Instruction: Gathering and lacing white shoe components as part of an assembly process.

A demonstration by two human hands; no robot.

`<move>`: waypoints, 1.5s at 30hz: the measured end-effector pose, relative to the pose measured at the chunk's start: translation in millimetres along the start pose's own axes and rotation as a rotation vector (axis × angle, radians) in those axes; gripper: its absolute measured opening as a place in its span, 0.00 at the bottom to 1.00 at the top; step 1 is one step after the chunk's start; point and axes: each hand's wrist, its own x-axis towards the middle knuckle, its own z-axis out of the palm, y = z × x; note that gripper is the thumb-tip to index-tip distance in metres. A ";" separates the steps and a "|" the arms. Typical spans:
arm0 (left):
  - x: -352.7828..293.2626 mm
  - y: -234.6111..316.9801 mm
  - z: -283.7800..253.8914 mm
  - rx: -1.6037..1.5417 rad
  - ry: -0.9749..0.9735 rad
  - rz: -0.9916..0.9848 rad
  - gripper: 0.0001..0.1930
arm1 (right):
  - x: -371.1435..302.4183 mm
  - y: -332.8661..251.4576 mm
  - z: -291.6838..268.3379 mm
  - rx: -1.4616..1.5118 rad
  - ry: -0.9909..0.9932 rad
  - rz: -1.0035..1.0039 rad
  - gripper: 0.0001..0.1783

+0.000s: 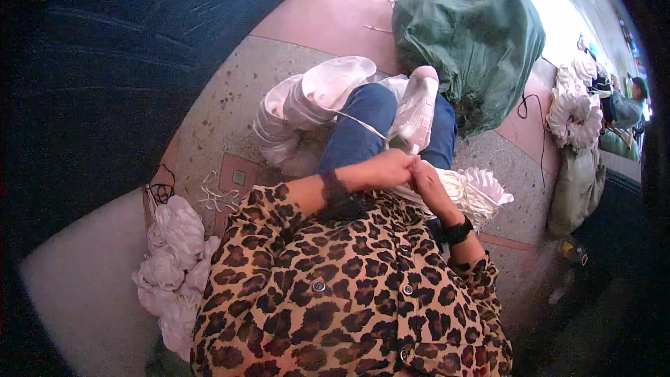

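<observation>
A pale white shoe upper (417, 108) lies lengthwise between my knees, its far tip pointing away from me. At its near end my left hand (392, 169) and my right hand (428, 181) meet, both with fingers closed in a pinch. What is between the fingertips is too small to make out. A thin white lace (361, 123) runs across my left thigh to the shoe upper. Beside my right wrist a bundle of white laces (460, 192) rests on my lap. Nested white shoe uppers (307, 101) stand against my left knee.
A large green sack (467, 35) stands beyond my knees. White bundled pieces (174, 265) lie at the left, with loose laces (218, 194) on the floor. A dark blue panel (153, 42) rises at far left. Another person (624, 108) is at far right, near stacked white bundles (576, 112).
</observation>
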 end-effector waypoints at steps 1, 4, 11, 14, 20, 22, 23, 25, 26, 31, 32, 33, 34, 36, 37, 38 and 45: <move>6.6 -3.6 -4.1 0.000 0.024 0.005 0.15 | 2.6 3.2 -5.4 -0.025 -0.004 0.001 0.25; 17.4 6.4 -16.6 -0.047 0.101 -0.023 0.16 | 5.1 12.9 -15.7 -0.133 0.156 -0.229 0.23; 63.3 -4.9 12.8 0.013 0.209 -0.071 0.19 | -5.3 10.8 -48.9 0.035 0.138 -0.046 0.16; 45.9 19.1 -0.5 -0.168 0.063 -0.067 0.22 | -14.9 2.2 -57.7 0.033 0.150 -0.148 0.16; 43.8 59.5 -56.0 0.399 0.467 -0.014 0.16 | 17.3 6.4 -80.5 0.076 0.410 -0.275 0.17; 54.2 65.4 -59.9 0.545 0.511 0.022 0.15 | 20.5 2.5 -85.7 0.082 0.460 -0.235 0.17; 61.1 73.2 -58.1 0.597 0.495 0.035 0.15 | 19.9 -0.4 -91.7 0.072 0.472 -0.214 0.17; 73.5 81.0 -53.4 0.674 0.512 0.049 0.17 | 29.9 -6.7 -95.0 0.048 0.481 -0.214 0.17; 82.9 78.3 -50.7 0.691 0.533 0.063 0.18 | 35.3 -8.0 -95.8 0.029 0.501 -0.225 0.17; 122.8 61.9 -46.8 0.677 0.420 -0.039 0.22 | 61.1 11.7 -96.0 -0.044 0.673 -0.262 0.15; 126.5 60.0 -44.0 0.665 0.418 -0.040 0.22 | 65.1 13.0 -96.1 -0.046 0.694 -0.288 0.15; 126.9 58.7 -43.0 0.650 0.419 -0.040 0.22 | 65.7 14.0 -95.6 -0.045 0.688 -0.296 0.15; 130.0 58.2 -41.4 0.636 0.413 -0.056 0.21 | 68.2 16.8 -97.1 -0.038 0.682 -0.301 0.15; 132.9 58.8 -39.1 0.658 0.412 -0.070 0.20 | 66.9 14.7 -99.1 -0.009 0.655 -0.287 0.15; 132.8 59.8 -39.0 0.692 0.417 -0.067 0.19 | 66.7 14.5 -97.4 0.007 0.648 -0.269 0.15; 132.4 60.5 -38.6 0.694 0.422 -0.072 0.19 | 65.8 12.0 -95.4 0.024 0.643 -0.251 0.15; 141.7 62.4 -36.8 0.757 0.429 -0.097 0.16 | 72.8 24.9 -98.2 -0.004 0.679 -0.196 0.15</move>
